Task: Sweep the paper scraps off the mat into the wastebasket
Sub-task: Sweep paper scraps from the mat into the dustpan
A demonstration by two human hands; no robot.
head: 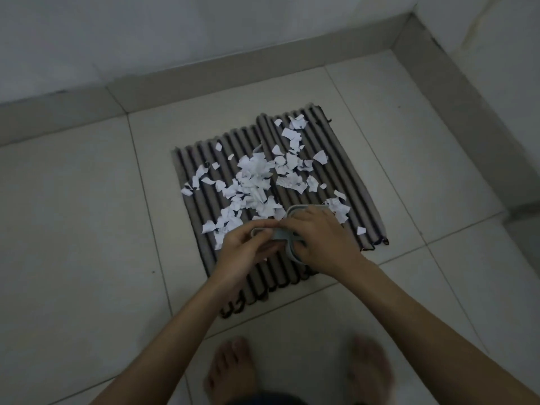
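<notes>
Paper scraps (257,182) litter mat (344,171) | left hand (248,247), right hand (318,238) both grip grey tool (280,233) | bare feet (230,372) near

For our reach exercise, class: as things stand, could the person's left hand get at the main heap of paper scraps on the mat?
Probably yes. The left hand sits just short of the scrap heap on the mat, nothing between them, but its fingers hold a grey tool.

Pale square floor tiles (73,200) with thin grout lines, grey skirting (204,74) along two white walls (146,30) meeting at a corner, bare feet (230,372) on the tiles
</notes>
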